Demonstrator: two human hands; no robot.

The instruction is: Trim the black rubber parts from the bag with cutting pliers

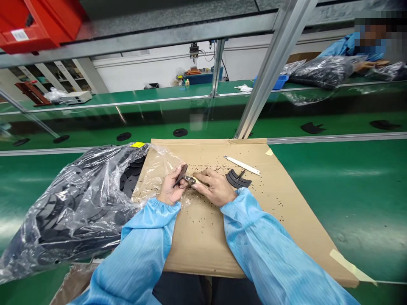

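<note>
Near the middle of the cardboard sheet (203,250), my left hand (172,186) is closed on a dark, flat disc-like piece (180,175), held tilted on edge. My right hand (216,186) is closed round a small metal tool (190,179), probably cutters or pliers, whose tip touches the piece. The fingers cover the tool's handles. Just right of my right hand lie curved black parts (238,178). A white, knife-like strip (242,164) rests behind them. Tiny dark bits are scattered around both hands.
A clear plastic bag of black parts (79,203) fills the left side. A metal post (265,80) rises behind the cardboard. Black pieces (180,132) lie on the green surface beyond. A red bin (38,25) is at upper left. Another person in blue sleeves is at upper right.
</note>
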